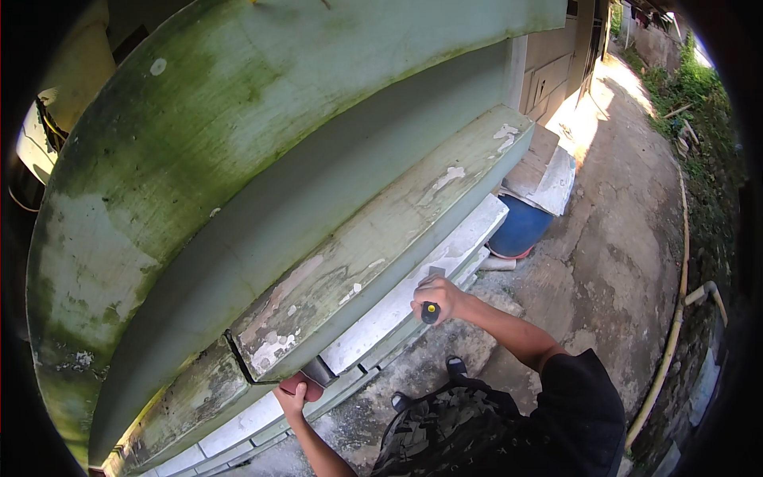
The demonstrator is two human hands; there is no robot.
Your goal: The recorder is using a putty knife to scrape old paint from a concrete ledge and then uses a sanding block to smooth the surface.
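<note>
Ledge (397, 308) looks largely whitened, the peeling sill (381, 230) above seemingly untreated; right hand (442, 297) grips a black handle (430, 313), left hand (292, 400) clasps a reddish piece (313, 389).

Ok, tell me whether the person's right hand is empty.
No, the right hand is closed around a black handle with a yellow spot on its end.

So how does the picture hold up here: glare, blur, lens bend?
Head view: the path glares where sun hits its far end; head view: the left hand and right hand sit in softer shade; head view: the blade at the right hand looks faint, perhaps motion-blurred; head view: the green slab bows toward the rim, with black corners.
</note>
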